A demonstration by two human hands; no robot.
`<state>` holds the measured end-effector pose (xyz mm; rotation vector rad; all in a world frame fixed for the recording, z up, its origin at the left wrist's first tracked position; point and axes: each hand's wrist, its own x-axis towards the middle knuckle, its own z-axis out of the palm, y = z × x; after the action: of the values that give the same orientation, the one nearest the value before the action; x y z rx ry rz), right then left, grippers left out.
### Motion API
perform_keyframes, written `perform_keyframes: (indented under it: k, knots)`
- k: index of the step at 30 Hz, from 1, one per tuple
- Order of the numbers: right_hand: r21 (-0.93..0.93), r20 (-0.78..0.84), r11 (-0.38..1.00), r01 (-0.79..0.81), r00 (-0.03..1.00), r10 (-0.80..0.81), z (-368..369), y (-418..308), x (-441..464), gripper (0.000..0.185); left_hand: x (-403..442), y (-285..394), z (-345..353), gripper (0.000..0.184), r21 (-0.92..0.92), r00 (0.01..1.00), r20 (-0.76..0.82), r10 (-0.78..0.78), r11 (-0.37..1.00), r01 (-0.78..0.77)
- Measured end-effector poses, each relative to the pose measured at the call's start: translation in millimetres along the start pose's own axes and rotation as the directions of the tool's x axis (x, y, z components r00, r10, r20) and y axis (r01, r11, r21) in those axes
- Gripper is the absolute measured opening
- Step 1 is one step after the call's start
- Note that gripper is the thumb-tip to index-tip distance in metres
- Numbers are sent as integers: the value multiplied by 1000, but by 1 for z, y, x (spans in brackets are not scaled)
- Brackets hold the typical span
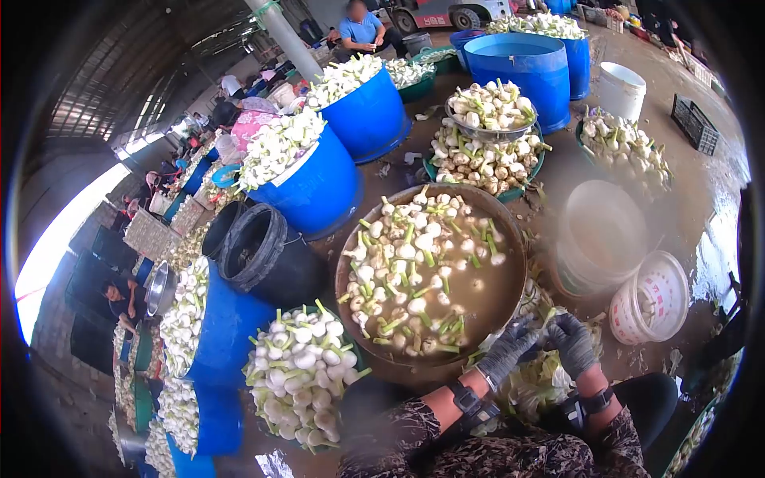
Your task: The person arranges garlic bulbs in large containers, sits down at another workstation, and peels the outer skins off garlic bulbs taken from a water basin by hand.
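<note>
Your left hand (508,352) and right hand (572,344) are close together beside the tub (497,215), fingers curled; whether they grasp anything, I cannot tell; work low over the limp, crumpled leaves (542,386), wrists steady and pressure light, as wet skins may slip; the smooth, round white bulbs (417,305) with stubby green stems lie in the tub's cloudy brown water (478,307).

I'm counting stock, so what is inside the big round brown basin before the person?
The basin holds murky water and pale bulbs, many with green stems, mostly toward the person's left. The water hides the bottom and anything sunk there.
</note>
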<state>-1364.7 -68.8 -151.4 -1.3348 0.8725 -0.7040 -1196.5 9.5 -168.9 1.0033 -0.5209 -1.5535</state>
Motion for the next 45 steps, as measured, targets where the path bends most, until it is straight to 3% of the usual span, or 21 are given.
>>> perform_keyframes:
  k: [2, 4, 8, 9, 10, 12, 14, 15, 16, 18, 20, 26, 29, 30, 31, 34, 36, 38, 39, 42, 45]
  knots:
    - [-70, 21, 996, -49, 998, 51, 14, -9, -9, 10, -1, -11, -1, 44, 358, 989, 14, 144, 923, -140]
    - [-12, 46, 999, -44, 998, 45, 11, -16, -12, 15, -6, -2, 3, 41, 5, 993, 116, -7, 1000, 6]
    - [384, 52, 914, -133, 991, 123, 8, -27, -16, 18, -24, 24, 20, 41, 216, 996, 43, 77, 973, -85]
    - [402, 7, 911, -89, 996, 94, 5, -31, -19, 18, -29, 24, 20, 40, 141, 998, 16, 54, 988, -56]
    - [674, 25, 723, -153, 982, 185, -2, -42, -17, 17, -30, 25, 17, 40, 81, 999, -15, 52, 995, -50]
    - [620, -49, 783, -58, 992, 112, -28, -22, -2, 17, -29, 19, 8, 40, -39, 997, -11, 82, 996, -83]
    - [367, -177, 927, -83, 972, 157, -38, -27, 3, 13, -30, 19, 7, 40, -66, 996, 5, 89, 994, -89]
    - [-288, -272, 943, 167, 930, -248, -36, -31, -1, 12, -30, 19, 6, 40, -17, 993, 12, 120, 993, -120]
    - [-821, -89, 499, 278, 800, -593, -32, -36, -6, 10, -30, 18, 4, 40, 29, 988, 16, 151, 988, -152]
    - [-808, 9, 416, 418, 713, -701, -13, -50, -15, 15, -30, 26, 8, 43, 103, 991, 14, 135, 985, -136]
    - [-804, 165, 289, 520, 662, -731, -1, -62, -20, 20, -31, 30, 10, 48, 445, 984, 3, 176, 881, -159]
    - [-789, 186, 298, 537, 670, -718, 6, -67, -23, 19, -29, 33, 6, 52, 576, 981, -8, 194, 803, -154]
    - [-714, 191, 466, 523, 785, -589, 8, -58, -23, 20, -24, 25, 1, 55, 728, 972, 16, 233, 664, -172]
    - [-714, 189, 467, 521, 786, -588, 12, -54, -24, 20, -26, 27, 9, 58, 845, 930, 85, 358, 469, -258]
    - [-708, 134, 558, 433, 858, -497, 18, -49, -26, 23, -28, 30, 15, 60, 918, 870, 178, 459, 242, -316]
    - [-585, 46, 753, 301, 939, -340, 30, -50, -32, 32, -29, 33, 22, 62, 942, 844, 257, 471, 73, -327]
    - [-415, -65, 910, -6, 998, -24, 34, -52, -31, 31, -26, 28, 18, 56, 945, 844, 257, 471, 60, -322]
    - [-336, -64, 942, 4, 998, -27, 27, -45, -30, 29, -22, 26, 16, 47, 682, 955, 57, 291, 687, -250]
    - [-256, -59, 966, 15, 998, -31, 24, -40, -29, 28, -29, 33, 18, 39, 525, 980, 27, 199, 831, -183]
    - [-57, -56, 994, 93, 994, -97, 26, -26, -27, 28, -28, 29, 17, 39, 236, 997, -60, 55, 971, -40]
    - [-144, -85, 971, 189, 976, -202, 31, -16, -24, 24, -26, 16, 8, 35, 144, 995, -51, 89, 986, -81]
